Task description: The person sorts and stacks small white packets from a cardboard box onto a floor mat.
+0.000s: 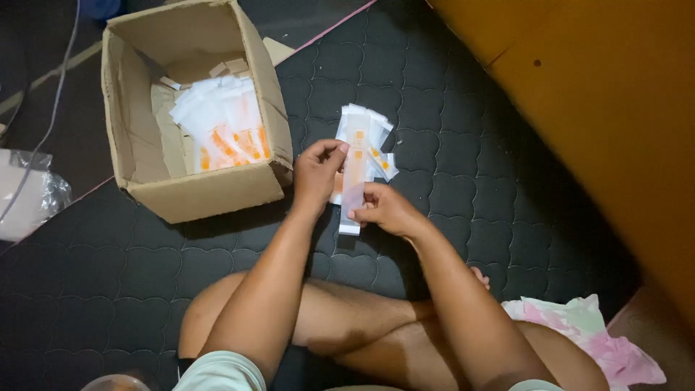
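Both hands worked one long clear sachet strip (352,190): left hand (316,172) pinched its upper end, right hand (385,209) gripped the lower end, above the dark quilted mat (463,145); a loose pile of sachets (369,141) lay just behind; cardboard box (190,190) beside held more; best kept taut, fingertips on the edges

**One head camera, looking straight down**

We have a single view, worn on the person's head and tilted steeply down over the crossed legs. We sit close: the forearms rise from the bottom edge, the left hand (317,172) and right hand (385,210) meet mid-frame, and the cardboard box (210,192) fills the upper left.
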